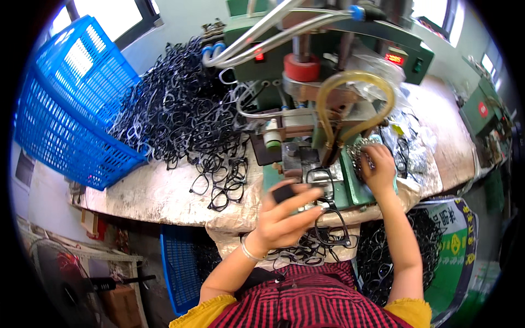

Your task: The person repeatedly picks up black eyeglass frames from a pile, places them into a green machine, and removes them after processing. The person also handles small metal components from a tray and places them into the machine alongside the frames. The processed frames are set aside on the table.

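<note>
My left hand (287, 218), slightly blurred, has its fingers closed on a black eyeglass frame (344, 227) just in front of the press. A black cover (283, 193) wraps one of its fingers, and a bracelet circles the wrist. The frame is tilted, one rim toward me and the other near the press bed. Over a teal tray (355, 188) to the right, my right hand (378, 170) reaches with curled fingers into a heap of small metal parts (358, 150). Those fingertips are partly hidden, so anything pinched there cannot be made out.
The green press (251, 74) with its red collar (302, 68) and yellowish hose (391, 95) stands straight ahead. Heaped black eyeglass frames (180, 104) cover the bench's left side beside blue baskets (71, 126). More frames (306, 254) lie at my lap; a sack (456, 235) holds others.
</note>
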`<state>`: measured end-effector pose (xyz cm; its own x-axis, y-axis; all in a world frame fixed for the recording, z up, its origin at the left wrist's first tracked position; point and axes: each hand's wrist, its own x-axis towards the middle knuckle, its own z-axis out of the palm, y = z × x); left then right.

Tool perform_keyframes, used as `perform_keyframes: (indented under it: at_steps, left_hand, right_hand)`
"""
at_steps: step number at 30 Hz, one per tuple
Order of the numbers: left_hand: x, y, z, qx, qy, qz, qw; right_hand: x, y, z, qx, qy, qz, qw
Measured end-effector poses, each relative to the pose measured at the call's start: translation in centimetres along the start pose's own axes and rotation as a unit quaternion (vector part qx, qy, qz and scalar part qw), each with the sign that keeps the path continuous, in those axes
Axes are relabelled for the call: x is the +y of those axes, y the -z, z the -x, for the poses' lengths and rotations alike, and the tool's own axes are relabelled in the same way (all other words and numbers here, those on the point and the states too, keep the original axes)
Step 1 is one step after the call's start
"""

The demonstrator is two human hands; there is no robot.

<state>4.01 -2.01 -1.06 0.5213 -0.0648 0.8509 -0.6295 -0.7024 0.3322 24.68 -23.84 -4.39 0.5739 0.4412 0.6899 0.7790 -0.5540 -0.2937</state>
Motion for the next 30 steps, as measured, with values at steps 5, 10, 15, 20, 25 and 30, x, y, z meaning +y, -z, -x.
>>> perform_keyframes:
  at_steps: [5,10,15,20,25,30]
  left_hand:
    - [-7.1,2.8,0.6,0.194,0.221,-0.135,0.946]
    - [-13.7,3.2,-1.3,0.157,0.313,-0.093,0.932]
    - [-14.1,3.5,-1.3,0.264,0.334,0.058,0.903]
    - [-10.4,8.1,4.4,0.133,0.401,-0.076,0.903]
    - [-7.5,8.6,11.0,-0.078,0.451,-0.321,0.829]
    - [-8.9,8.6,10.6,-0.123,0.427,-0.36,0.82]
  right_hand:
    - [-1.1,-0.2,2.8,0.08,-0.147,-0.109,0.98]
    - [-3.7,-0.8,0.5,0.054,-0.166,-0.165,0.971]
    - [-3.5,0.3,2.3,0.031,-0.267,-0.201,0.942]
    - [-0.8,4.1,10.0,0.107,-0.302,-0.111,0.941]
    - [-2.6,5.7,11.3,0.102,-0.324,-0.173,0.924]
    - [-8.3,4.6,1.9,0.034,-0.175,-0.286,0.942]
